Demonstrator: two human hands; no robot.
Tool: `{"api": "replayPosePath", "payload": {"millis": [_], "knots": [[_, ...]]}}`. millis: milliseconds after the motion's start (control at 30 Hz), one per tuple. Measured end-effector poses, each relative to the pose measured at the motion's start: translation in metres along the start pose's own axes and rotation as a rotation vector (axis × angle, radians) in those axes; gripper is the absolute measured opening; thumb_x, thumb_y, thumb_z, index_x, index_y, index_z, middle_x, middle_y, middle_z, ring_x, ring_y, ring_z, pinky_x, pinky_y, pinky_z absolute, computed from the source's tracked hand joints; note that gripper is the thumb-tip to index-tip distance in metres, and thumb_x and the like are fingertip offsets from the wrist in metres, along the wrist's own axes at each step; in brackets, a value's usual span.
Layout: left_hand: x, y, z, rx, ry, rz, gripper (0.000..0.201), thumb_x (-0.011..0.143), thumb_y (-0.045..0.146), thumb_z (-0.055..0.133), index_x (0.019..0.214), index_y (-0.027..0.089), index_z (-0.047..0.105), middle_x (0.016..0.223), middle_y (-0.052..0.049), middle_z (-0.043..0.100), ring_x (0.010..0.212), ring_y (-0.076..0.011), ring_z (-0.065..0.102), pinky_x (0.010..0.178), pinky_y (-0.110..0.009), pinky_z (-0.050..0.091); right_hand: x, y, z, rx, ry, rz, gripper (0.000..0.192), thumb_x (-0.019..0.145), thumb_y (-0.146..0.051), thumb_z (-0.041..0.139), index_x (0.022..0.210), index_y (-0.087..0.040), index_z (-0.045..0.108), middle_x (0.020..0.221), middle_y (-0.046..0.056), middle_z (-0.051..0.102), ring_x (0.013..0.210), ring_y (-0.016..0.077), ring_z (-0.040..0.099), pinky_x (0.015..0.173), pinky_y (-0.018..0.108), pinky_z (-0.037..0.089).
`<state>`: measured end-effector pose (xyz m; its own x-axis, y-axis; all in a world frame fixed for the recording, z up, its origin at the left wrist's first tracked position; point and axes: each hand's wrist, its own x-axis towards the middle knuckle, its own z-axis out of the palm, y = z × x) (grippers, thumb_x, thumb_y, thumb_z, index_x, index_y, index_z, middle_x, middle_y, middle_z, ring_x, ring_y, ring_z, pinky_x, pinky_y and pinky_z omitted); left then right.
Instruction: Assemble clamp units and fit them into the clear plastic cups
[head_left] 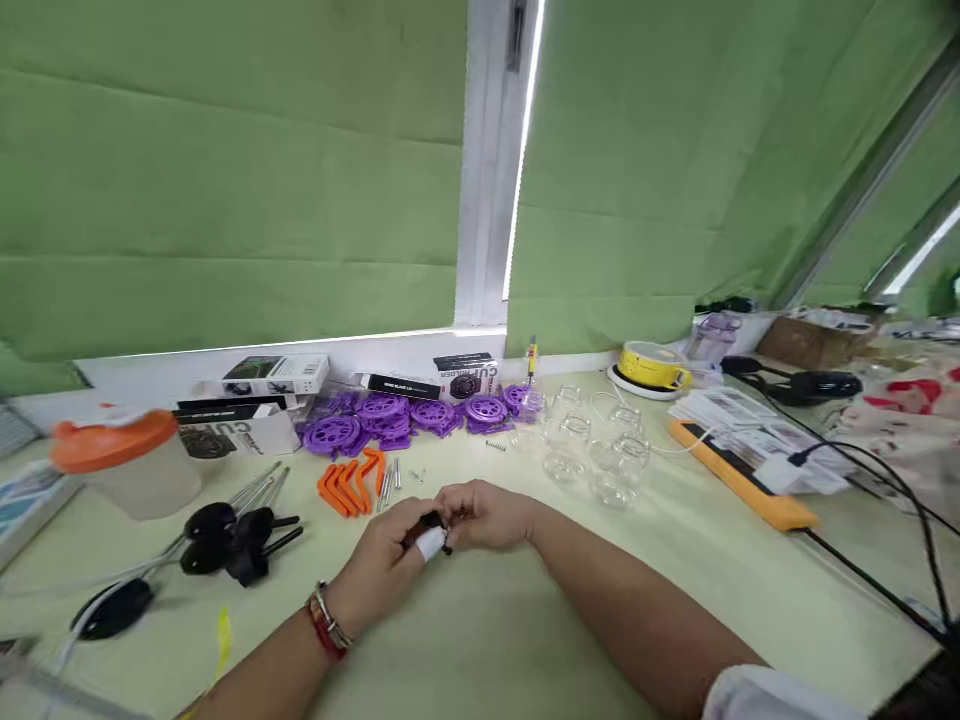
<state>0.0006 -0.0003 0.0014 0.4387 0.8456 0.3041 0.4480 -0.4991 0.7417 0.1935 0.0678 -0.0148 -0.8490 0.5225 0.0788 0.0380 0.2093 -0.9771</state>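
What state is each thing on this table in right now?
Left hand: closed on small part.
Right hand: pinching small part.
Small part: held between both hands above the table.
Orange-lidded container: lid on.
Clear cups: empty.
Orange clips: lying loose.
Purple discs: heaped.

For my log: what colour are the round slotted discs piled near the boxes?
Purple discs, clearest in the head view.

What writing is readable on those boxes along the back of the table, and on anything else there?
"CUP HOLDER", upside down, on the white box behind the orange-lidded tub.
"CUP HOLDER", sideways, on the box behind the purple discs.
White lettering on the long black box: too blurred to read.
Printed leaflets at right: too small.
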Motion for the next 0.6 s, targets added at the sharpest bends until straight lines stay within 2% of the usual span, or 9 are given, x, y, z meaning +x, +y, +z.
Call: {"api": "replayPosePath", "payload": {"millis": [67,100,167,233,300,400,500,600], "knots": [[0.001,0.003,0.0,0.032,-0.029,-0.001,0.015,0.086,0.02,0.046,0.09,0.019,0.06,0.083,-0.003,0.061,0.076,-0.0144,0.055,0.069,-0.026,0.043,0.0,0.003,-0.005,-0.082,0.009,0.068,0.018,0.07,-0.025,0.07,0.083,-0.015,0.062,0.079,-0.001,0.06,0.071,0.0118,0.056,0.067,0.025,0.045],[0.001,0.003,0.0,0.048,-0.039,0.002,0.015,0.086,0.022,0.046,0.088,0.019,0.06,0.081,-0.002,0.06,0.075,-0.0145,0.055,0.069,-0.026,0.042,0.0,0.005,-0.009,-0.156,0.067,0.098,0.017,0.072,-0.024,0.068,0.085,-0.015,0.063,0.081,0.0,0.061,0.073,0.0127,0.057,0.068,0.025,0.045],[0.001,0.005,0.002,0.075,-0.049,0.011,0.016,0.087,0.024,0.046,0.087,0.019,0.06,0.082,-0.003,0.061,0.077,-0.015,0.055,0.07,-0.027,0.042,0.001,0.012,-0.02,-0.387,0.324,0.148,0.016,0.078,-0.022,0.061,0.093,-0.016,0.064,0.089,0.004,0.064,0.08,0.0149,0.057,0.073,0.028,0.045],[0.001,0.005,0.004,0.115,-0.055,0.034,0.015,0.087,0.025,0.047,0.088,0.02,0.06,0.084,-0.003,0.062,0.08,-0.016,0.055,0.074,-0.029,0.041,0.003,0.02,-0.032,-0.66,0.616,0.188,0.024,0.082,-0.018,0.055,0.104,-0.017,0.063,0.104,0.007,0.062,0.092,0.0177,0.056,0.082,0.03,0.043],[0.001,0.005,0.005,0.173,-0.063,0.071,0.014,0.087,0.027,0.048,0.088,0.02,0.06,0.084,-0.003,0.062,0.081,-0.0168,0.055,0.076,-0.031,0.04,0.006,0.027,-0.042,-0.867,0.745,0.251,0.032,0.084,-0.017,0.051,0.114,-0.018,0.06,0.115,0.008,0.058,0.102,0.019,0.054,0.087,0.03,0.04],[0.002,0.006,0.006,0.256,-0.078,0.127,0.014,0.088,0.027,0.047,0.088,0.02,0.059,0.082,-0.003,0.062,0.08,-0.017,0.054,0.077,-0.033,0.038,0.013,0.035,-0.048,-0.99,0.744,0.328,0.031,0.086,-0.017,0.049,0.114,-0.02,0.061,0.114,0.007,0.057,0.098,0.018,0.055,0.082,0.028,0.04],[0.003,0.007,0.005,0.307,-0.093,0.149,0.013,0.088,0.026,0.045,0.087,0.02,0.057,0.081,-0.003,0.061,0.078,-0.017,0.053,0.077,-0.034,0.037,0.018,0.036,-0.047,-1.017,0.716,0.359,0.022,0.088,-0.019,0.047,0.095,-0.02,0.068,0.104,0.006,0.06,0.089,0.0163,0.057,0.075,0.026,0.038],[0.003,0.007,0.005,0.331,-0.096,0.15,0.013,0.088,0.025,0.045,0.087,0.02,0.057,0.081,-0.003,0.061,0.078,-0.0171,0.053,0.078,-0.035,0.036,0.02,0.036,-0.045,-1.055,0.684,0.386,0.027,0.09,-0.018,0.044,0.079,-0.017,0.068,0.098,0.006,0.06,0.086,0.0154,0.056,0.073,0.025,0.037]]}}
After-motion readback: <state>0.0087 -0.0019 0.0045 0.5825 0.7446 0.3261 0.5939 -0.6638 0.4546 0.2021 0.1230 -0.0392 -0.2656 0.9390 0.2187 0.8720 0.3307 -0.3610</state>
